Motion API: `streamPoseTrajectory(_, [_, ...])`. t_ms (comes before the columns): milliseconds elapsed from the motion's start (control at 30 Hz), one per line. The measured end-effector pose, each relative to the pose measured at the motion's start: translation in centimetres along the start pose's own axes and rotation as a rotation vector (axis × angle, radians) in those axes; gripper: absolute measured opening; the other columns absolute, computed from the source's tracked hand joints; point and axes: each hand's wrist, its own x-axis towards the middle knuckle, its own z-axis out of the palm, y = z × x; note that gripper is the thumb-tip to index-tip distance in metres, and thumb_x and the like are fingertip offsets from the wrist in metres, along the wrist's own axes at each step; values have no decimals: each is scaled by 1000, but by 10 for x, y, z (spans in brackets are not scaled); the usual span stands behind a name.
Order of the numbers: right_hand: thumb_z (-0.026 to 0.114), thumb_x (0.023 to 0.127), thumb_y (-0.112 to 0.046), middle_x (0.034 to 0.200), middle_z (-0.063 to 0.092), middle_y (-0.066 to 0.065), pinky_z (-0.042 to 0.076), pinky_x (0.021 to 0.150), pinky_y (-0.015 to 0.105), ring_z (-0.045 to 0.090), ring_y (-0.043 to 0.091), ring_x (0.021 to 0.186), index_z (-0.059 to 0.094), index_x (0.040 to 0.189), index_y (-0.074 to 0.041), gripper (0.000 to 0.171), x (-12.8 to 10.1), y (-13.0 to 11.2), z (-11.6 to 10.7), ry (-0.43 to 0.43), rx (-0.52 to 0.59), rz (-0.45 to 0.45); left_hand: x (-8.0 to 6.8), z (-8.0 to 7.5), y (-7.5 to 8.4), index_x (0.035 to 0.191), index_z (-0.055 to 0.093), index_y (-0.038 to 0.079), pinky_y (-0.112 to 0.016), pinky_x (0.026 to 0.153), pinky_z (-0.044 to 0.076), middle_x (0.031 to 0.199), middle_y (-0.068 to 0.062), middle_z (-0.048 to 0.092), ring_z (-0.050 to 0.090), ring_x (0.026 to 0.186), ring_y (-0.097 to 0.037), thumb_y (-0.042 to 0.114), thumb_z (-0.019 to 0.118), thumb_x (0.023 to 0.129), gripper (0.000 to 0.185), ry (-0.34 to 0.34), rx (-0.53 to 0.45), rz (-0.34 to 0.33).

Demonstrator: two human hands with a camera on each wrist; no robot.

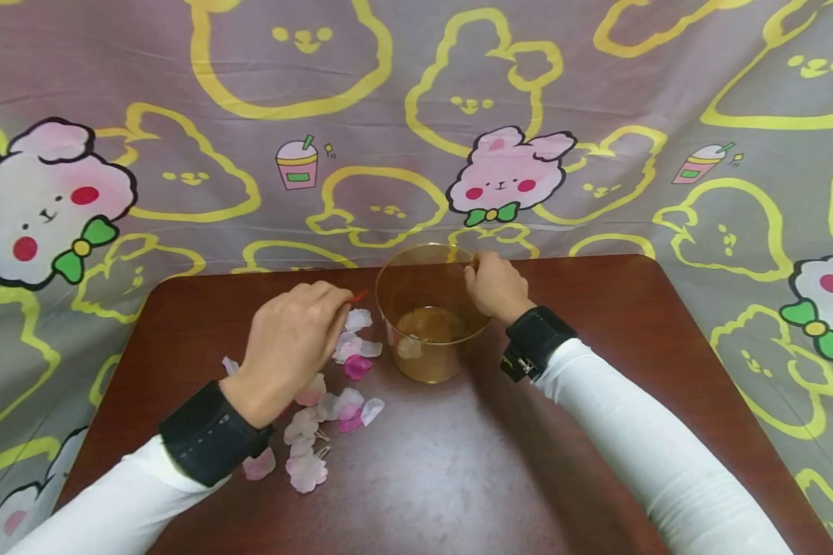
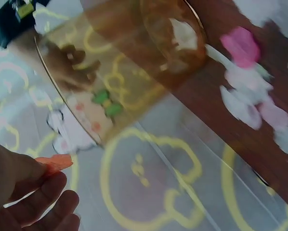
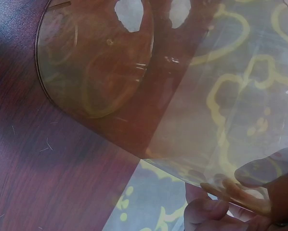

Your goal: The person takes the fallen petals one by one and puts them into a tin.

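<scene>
head view: a dark brown table [image 1: 458, 462] stands against a cartoon-print cloth [image 1: 180, 92]. a clear amber cup [image 1: 426, 308] stands upright near the table's far edge. the right hand [image 1: 496, 287] pinches the cup's rim on its right side. the left hand [image 1: 288, 347], fingers curled, pinches a small red petal [image 1: 358, 296] just left of the cup. pink and white petals [image 1: 333, 401] lie scattered on the table under and beside that hand.

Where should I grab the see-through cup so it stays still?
Grab the cup by its top rim, from the far right side, as the right hand does with a pinching grip. It stands upright with its mouth open, and petals lie on its left, where the left hand pinches a red petal.
</scene>
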Motion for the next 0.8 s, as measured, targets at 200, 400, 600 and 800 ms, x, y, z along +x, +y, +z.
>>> streamPoseTrajectory(200, [44, 106, -31, 98, 64, 10, 48, 81, 51, 62, 31, 91, 58, 111, -10, 26, 0, 0, -2, -10, -1, -4, 14, 18, 24, 102, 75, 6, -35, 75, 58, 93, -5, 75, 69, 88, -23, 10, 74, 90, 13, -12, -13, 145])
streamPoseTrajectory(400, [44, 106, -32, 98, 64, 10, 48, 81, 51, 62, 31, 92, 58, 112, -10, 27, -1, 0, -1, -10, 0, 0, 19, 32, 39, 97, 75, 11, -31, 72, 54, 90, -2, 73, 67, 87, -20, 6, 76, 86, 12, -68, 46, 266])
streamPoseTrajectory(600, [44, 106, -32, 98, 64, 10, 48, 81, 51, 62, 31, 92, 59, 112, -10, 27, -1, -1, -1, -4, -3, -6, 20, 39, 44, 99, 74, 12, -30, 73, 53, 92, -1, 73, 66, 88, -19, 10, 85, 79, 22, -145, 77, 325])
streamPoseTrajectory(800, [45, 105, -32, 97, 63, 9, 48, 79, 49, 61, 31, 91, 59, 111, -10, 27, -1, -2, -1, -7, -2, 5, 20, 40, 45, 97, 73, 12, -32, 72, 52, 93, -1, 73, 67, 89, -20, 14, 84, 81, 20, -135, 88, 316])
